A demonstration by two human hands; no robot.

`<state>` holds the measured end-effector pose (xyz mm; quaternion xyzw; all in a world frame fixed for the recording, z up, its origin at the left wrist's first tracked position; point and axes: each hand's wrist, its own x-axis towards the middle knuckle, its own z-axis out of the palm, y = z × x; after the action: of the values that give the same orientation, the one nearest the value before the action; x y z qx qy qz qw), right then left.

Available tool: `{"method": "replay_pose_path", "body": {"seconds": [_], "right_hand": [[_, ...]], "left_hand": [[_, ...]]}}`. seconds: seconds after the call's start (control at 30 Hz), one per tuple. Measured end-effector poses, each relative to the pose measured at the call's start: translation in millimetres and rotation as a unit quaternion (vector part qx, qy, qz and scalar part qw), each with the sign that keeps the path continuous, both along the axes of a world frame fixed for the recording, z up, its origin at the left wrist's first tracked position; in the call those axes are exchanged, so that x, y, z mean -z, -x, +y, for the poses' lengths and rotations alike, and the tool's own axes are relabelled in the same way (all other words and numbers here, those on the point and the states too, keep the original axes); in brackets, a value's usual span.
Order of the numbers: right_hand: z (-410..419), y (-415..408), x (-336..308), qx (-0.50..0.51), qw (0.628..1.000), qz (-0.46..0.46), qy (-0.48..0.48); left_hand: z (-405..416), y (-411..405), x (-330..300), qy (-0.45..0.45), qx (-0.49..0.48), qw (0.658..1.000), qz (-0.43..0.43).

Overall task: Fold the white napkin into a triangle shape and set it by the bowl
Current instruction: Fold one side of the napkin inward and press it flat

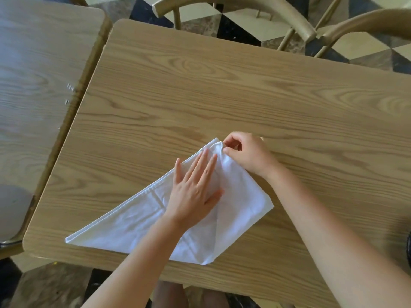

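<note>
On the near half of a wood-grain table (244, 90) lies one white napkin (138, 223), folded to a rough triangle, long edge running from near-left corner up to a far point, right corner close to the table's near edge. Table top is light oak laminate with rounded corners. Second table (40, 74) of the same finish stands just beside it on the left, narrow gap between them. Floor (251, 25) beyond is tiled in dark and pale triangles. Two curved tan chair backs at the far side: one (233, 5) centre, one (364, 23) right. Two bare hands, both on the napkin. Left hand (195, 187) flat, palm down, fingers straight and slightly apart, pressing the cloth in the middle of the upper part. Right hand (246, 154) at the far tip, thumb and fingers pinching the cloth corner, which bunches a little there. Grey rounded shape (11, 210) at the left edge, cannot tell what it is.
</note>
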<state>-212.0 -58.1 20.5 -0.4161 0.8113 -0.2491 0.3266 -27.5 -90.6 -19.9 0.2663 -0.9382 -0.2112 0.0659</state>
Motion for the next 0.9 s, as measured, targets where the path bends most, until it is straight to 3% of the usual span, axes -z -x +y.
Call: {"method": "replay_pose_path", "body": {"seconds": [0.47, 0.63, 0.73, 0.9], "right_hand": [[-2, -2, 19, 0.009, 0.995, 0.085, 0.058], [-3, 1, 25, -0.018, 0.972, 0.211, 0.104], [-7, 8, 30, -0.058, 0.965, 0.249, 0.067], [-11, 20, 35, -0.063, 0.974, 0.218, -0.001]], "left_hand": [[10, -7, 6, 0.068, 0.118, 0.989, -0.051], [15, -6, 6, 0.084, 0.114, 0.988, -0.069], [26, -9, 6, 0.091, 0.118, 0.987, -0.059], [58, -30, 7, 0.091, 0.18, 0.976, -0.085]]}}
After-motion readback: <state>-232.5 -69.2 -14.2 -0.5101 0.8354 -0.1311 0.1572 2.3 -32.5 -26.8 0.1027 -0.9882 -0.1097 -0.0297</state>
